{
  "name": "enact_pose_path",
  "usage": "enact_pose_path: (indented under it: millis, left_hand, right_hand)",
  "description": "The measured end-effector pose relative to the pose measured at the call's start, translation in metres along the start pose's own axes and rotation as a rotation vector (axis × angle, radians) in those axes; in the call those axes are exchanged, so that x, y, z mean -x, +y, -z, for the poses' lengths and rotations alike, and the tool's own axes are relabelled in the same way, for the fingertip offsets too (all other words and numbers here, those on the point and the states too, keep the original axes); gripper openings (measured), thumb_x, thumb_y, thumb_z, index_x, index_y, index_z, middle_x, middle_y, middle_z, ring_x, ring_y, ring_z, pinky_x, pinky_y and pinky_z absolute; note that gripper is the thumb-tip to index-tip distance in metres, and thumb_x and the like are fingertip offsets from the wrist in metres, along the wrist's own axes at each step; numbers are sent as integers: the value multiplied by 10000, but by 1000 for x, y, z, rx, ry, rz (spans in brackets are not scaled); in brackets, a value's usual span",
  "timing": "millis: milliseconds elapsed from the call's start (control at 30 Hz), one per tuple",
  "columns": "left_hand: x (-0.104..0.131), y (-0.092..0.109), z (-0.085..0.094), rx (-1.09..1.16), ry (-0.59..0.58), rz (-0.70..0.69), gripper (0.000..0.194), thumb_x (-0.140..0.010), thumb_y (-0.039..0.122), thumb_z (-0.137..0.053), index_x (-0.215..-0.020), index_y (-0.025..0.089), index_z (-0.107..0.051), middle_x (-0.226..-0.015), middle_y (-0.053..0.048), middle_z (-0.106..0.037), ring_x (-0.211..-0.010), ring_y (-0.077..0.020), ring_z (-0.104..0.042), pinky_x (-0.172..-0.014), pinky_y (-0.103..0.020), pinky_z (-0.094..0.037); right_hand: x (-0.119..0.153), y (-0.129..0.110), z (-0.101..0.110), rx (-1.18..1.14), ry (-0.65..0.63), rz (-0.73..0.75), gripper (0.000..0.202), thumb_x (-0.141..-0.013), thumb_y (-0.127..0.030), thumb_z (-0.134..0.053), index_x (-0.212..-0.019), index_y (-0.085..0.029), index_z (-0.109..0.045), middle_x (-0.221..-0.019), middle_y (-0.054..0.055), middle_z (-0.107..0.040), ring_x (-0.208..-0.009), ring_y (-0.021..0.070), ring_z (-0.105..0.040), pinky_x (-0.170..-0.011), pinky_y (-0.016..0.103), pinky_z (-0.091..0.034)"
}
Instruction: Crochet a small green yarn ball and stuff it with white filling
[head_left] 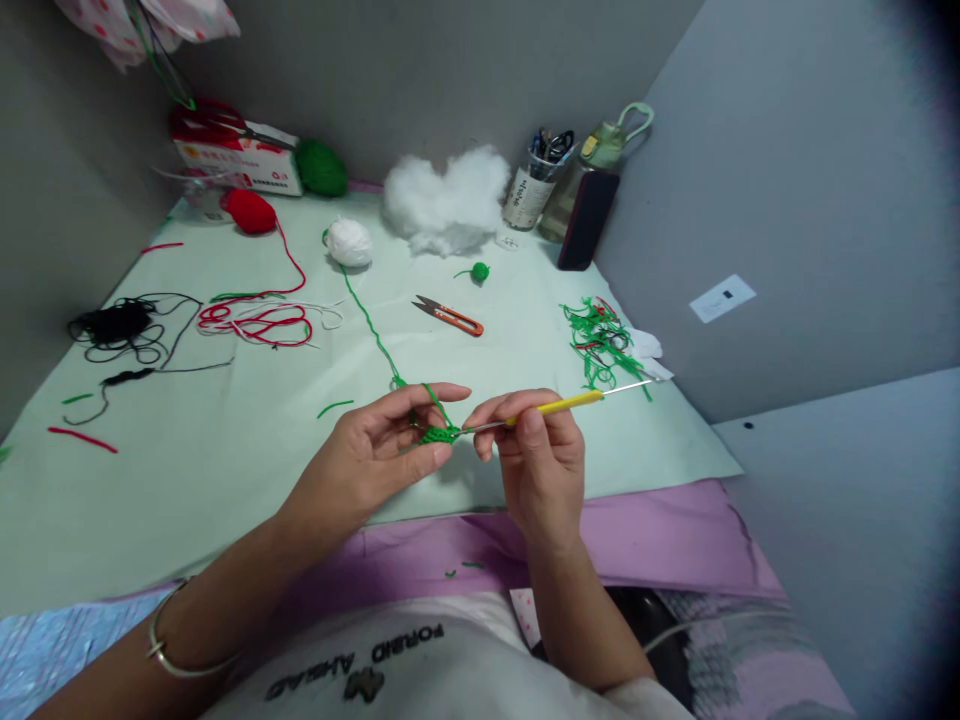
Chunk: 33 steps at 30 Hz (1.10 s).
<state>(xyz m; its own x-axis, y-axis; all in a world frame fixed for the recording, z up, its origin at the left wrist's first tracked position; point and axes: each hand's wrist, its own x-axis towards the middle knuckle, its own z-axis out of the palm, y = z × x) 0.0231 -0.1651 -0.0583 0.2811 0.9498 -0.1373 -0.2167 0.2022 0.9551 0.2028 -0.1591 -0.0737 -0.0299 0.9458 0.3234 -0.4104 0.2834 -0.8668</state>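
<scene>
Between thumb and fingers, my left hand point(382, 445) pinches a small green crocheted piece point(437, 435). Green yarn point(373, 330) passes over its raised index finger and runs back toward the white yarn ball point(349, 243). My right hand point(536, 445) is closed on a crochet hook with a yellow handle point(566, 404). The hook's thin metal tip points left and meets the edge of the green piece. Both hands are held over the front part of the pale green table cover point(262, 480).
Orange-handled snips point(450, 316) and a small green ball point(480, 272) lie beyond my hands. Black yarn point(116, 323) and red yarn point(255, 322) are at left, green scraps point(600, 340) at right. White stuffing point(448, 200), a pen cup point(529, 190) and a phone point(589, 222) stand behind.
</scene>
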Motion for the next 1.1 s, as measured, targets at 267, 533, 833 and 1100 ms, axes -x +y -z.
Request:
enact_pose_path:
  millis: [267,533,833,1100]
  left_hand:
    - [-1,4,-6,-116,85,-36,364,-831,227,-806,-1184,317,-792,-964,2,-685,-953,-143,-661,-942,-274,-517]
    - [-2,3,-12,-9,183,-11,412,-794,219,-830,-1202,252,-784,-896,12,-666,-865,-123,-649,-844,-243,-541]
    - [-5,-2,-12,390,10,170,521,-807,269,-853,-1309,218,-723,-859,7,-665,-785,-103,-612,-763,-204,-512]
    - [-5,2,-12,266,29,61,471,-813,228,-835,-1275,247,-748,-890,1,-661,-819,-137,-614,-851,-290,-502]
  right_hand:
    - [6,-2,0,377,-72,293,188,-1042,-213,-555,-1060,-246,-739,-969,45,-774,-783,152,-704,-667,308,-578]
    - [10,2,1,902,-200,674,211,-1019,-140,-558,-1162,-221,-691,-1083,93,-766,-960,176,-744,-758,308,-631]
    - [15,10,-2,882,-30,572,287,-980,-153,-631,-1174,-329,-750,-1023,39,-758,-928,196,-731,-756,351,-629]
    - [2,4,-8,106,94,65,143,-996,-319,-651,-956,-255,-772,-884,19,-733,-678,134,-669,-611,301,-573]
